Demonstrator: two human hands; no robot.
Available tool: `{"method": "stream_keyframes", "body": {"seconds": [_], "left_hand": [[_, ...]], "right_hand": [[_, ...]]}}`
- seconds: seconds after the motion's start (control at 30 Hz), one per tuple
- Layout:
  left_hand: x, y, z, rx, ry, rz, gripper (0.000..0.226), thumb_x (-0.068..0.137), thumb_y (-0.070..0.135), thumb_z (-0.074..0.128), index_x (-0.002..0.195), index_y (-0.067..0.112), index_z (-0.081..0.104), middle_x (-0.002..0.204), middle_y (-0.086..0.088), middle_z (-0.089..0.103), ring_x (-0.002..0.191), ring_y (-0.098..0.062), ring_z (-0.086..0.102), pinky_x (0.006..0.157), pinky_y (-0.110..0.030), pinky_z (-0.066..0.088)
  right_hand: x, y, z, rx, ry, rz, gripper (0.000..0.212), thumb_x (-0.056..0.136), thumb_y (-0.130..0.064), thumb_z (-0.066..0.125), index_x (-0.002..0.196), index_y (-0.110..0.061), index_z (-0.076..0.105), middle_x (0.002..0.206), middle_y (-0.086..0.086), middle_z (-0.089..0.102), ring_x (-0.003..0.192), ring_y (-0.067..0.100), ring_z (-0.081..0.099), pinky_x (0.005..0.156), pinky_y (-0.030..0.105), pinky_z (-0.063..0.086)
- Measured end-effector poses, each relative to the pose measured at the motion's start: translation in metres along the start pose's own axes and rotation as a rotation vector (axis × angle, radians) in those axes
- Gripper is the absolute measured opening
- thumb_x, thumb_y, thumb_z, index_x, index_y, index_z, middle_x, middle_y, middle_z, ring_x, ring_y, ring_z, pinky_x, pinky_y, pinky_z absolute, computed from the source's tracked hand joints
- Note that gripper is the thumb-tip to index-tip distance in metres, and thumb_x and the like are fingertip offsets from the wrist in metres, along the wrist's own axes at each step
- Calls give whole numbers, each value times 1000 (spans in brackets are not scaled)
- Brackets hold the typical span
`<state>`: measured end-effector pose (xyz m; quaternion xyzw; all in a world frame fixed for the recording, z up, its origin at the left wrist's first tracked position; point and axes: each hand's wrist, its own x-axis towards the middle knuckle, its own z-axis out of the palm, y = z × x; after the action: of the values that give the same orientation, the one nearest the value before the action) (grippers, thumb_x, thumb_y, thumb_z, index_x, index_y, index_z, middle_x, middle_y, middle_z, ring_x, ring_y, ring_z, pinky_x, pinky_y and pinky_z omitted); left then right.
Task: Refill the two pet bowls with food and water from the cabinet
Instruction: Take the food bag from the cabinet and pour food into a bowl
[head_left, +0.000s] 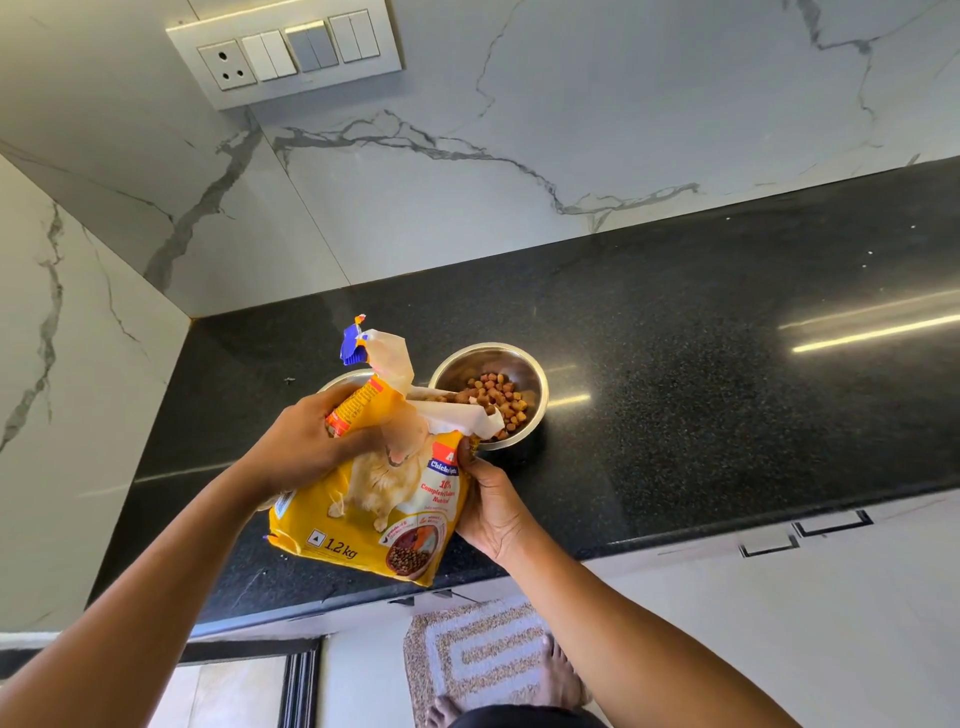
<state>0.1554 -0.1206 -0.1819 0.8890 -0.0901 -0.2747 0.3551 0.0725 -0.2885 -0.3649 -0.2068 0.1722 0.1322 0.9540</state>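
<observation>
Nearest the camera, two bare feet (558, 675) stand on a nubby woven mat (483, 649) with beige and pale rectangular stripes, laid on the floor before smooth white cabinet fronts with slim dark recessed pulls (769, 545). Both bare forearms reach up over the front edge of the counter (727, 389), a polished black speckled stone slab that mirrors streaks of light. The left hand (306, 441) curls its fingers round the crumpled upper part of a yellow pet food bag (374, 514), squeezing the glossy plastic just below its torn mouth. The right hand (493, 506) clasps the bag's right edge from beneath, thumb pressed on the printed front. The bag, marked 1.2 kg and showing a pale furry animal, is tipped with its opening toward the right; its ragged white inner lining and a blue scrap of the torn top stick up. The mouth lies over the rim of a round stainless-steel bowl (519, 358) standing on the counter, which holds a heap of small brown and tan kibble (496, 397) chunks. A second steel bowl (345, 378) stands just beside it on the left, mostly hidden behind the bag, so its contents cannot be seen. Behind the counter rise white marble-look wall tiles (467, 182) with grey veins, carrying a rectangular white switch panel (285, 52) with a socket.
</observation>
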Motion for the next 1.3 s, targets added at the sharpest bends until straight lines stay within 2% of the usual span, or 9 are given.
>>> {"method": "stream_keyframes", "body": {"seconds": [0.13,0.27,0.47,0.57,0.77,0.93,1.1,1.2,1.3], "left_hand": [[0,2,-1,11,5,-17,104,34,95,68,127,54,48,120,10,69,105,-21,72,93,-50,59],[0,4,-3,37,7,-17,111,38,93,70,136,46,50,119,10,70,103,-20,73,93,-51,59],[0,11,-8,57,0,-36,121,31,95,69,138,43,49,120,8,69,104,-22,72,94,-52,58],[-1,12,-10,51,-3,-42,118,31,94,70,136,45,49,120,8,69,104,-21,72,94,-52,58],[-1,12,-16,59,-6,-45,124,30,94,71,140,39,50,121,6,69,105,-23,72,94,-54,58],[0,17,-19,78,-25,-24,106,30,93,71,124,49,53,119,8,70,104,-22,72,95,-52,58],[1,21,-22,126,-36,-13,105,27,96,68,120,50,52,118,10,69,103,-20,71,95,-50,58],[3,23,-24,150,-36,-13,111,31,95,68,128,46,51,121,9,68,106,-22,70,97,-52,57],[5,25,-25,176,-41,-9,102,45,89,72,133,43,51,122,9,68,107,-21,70,98,-52,56]], "right_hand": [[0,1,-1,25,-23,4,44,109,-31,37,136,-16,69,137,18,67,122,35,67,107,56,52],[-2,0,1,36,-22,1,43,108,-30,39,132,-17,72,134,16,69,120,33,69,104,54,54],[1,0,4,5,-39,-18,42,106,-32,45,139,-15,65,138,18,66,122,35,67,101,54,56],[3,0,5,-16,-14,-16,42,107,-33,47,142,-15,62,140,19,65,123,35,66,101,55,56],[5,1,8,-22,-21,-11,37,106,-33,50,130,-18,73,136,18,68,120,35,68,104,57,54],[10,7,9,10,-38,-34,59,102,-35,55,155,-9,47,148,23,55,132,40,57,111,60,46],[14,13,9,64,-50,-36,60,105,-35,46,159,-9,39,148,22,55,131,39,56,110,59,47],[13,16,12,90,-58,-33,55,103,-36,47,152,-10,51,143,20,60,128,38,59,112,59,44],[9,16,18,73,-111,-63,51,99,-39,55,143,-14,61,139,18,64,125,36,63,109,57,47]]}}
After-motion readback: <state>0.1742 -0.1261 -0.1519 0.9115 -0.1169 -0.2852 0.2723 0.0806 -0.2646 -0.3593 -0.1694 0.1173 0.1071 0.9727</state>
